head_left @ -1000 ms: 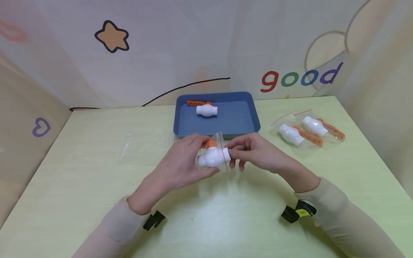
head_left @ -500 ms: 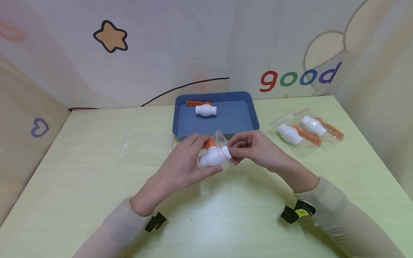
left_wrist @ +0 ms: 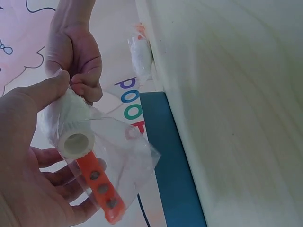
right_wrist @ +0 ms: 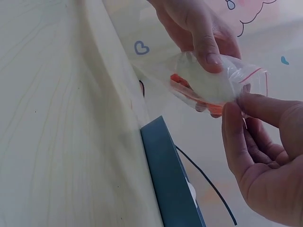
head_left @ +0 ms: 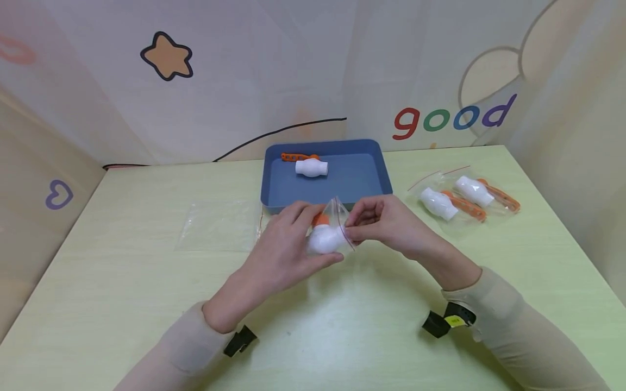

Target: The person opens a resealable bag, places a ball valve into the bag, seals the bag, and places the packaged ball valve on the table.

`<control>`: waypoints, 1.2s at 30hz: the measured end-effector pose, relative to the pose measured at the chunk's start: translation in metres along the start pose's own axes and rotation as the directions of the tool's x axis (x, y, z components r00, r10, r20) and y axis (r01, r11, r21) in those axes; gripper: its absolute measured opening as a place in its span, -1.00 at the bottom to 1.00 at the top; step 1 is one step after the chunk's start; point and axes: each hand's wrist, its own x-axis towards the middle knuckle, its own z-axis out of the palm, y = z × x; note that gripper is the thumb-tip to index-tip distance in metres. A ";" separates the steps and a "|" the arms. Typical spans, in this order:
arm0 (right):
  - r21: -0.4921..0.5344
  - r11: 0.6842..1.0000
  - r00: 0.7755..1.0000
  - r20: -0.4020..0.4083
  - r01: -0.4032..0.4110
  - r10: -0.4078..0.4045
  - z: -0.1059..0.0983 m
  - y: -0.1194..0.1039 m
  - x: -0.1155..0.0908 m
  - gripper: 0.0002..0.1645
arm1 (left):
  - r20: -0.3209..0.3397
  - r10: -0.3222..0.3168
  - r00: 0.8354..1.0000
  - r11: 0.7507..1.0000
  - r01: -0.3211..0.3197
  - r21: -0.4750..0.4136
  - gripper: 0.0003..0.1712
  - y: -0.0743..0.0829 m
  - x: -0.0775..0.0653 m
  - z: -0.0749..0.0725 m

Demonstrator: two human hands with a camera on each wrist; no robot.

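Observation:
A white plastic ball valve (head_left: 324,240) with an orange lever handle (left_wrist: 102,187) is inside a clear zip bag (right_wrist: 246,78) with a red seal line. My left hand (head_left: 283,244) grips valve and bag, thumb along the near side and fingers behind. At the bag's mouth, my right hand (head_left: 383,225) pinches the plastic between thumb and index finger, beside the valve's right end. The handle runs lengthwise inside the bag in the left wrist view.
A blue tray (head_left: 352,179) behind the hands holds an unbagged white valve (head_left: 311,168) with orange handle. Two bagged valves (head_left: 439,204) lie to the right. A flat clear bag (head_left: 220,225) lies on the table at left.
My right hand has shifted slightly, its fingers now curled closer at the bag's mouth. The left hand and bagged valve have moved slightly right, and the valve's right end is now less visible.

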 end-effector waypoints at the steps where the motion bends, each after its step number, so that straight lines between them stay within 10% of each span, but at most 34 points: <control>1: -0.002 1.000 1.000 -0.005 0.002 -0.002 0.000 0.000 0.000 -0.88 | -0.004 0.001 1.000 1.000 -0.001 -0.003 -0.08 0.000 0.000 0.000; 19: -0.098 0.995 0.999 -0.030 0.013 -0.016 0.001 -0.001 0.002 -0.82 | 0.111 -0.093 0.990 0.976 0.112 -0.187 -0.02 -0.003 -0.005 0.002; 36: -0.187 0.982 1.000 0.001 -0.001 0.002 -0.002 -0.009 0.001 -0.75 | 0.221 -0.036 0.975 0.883 0.134 -0.450 -0.42 -0.013 -0.008 -0.004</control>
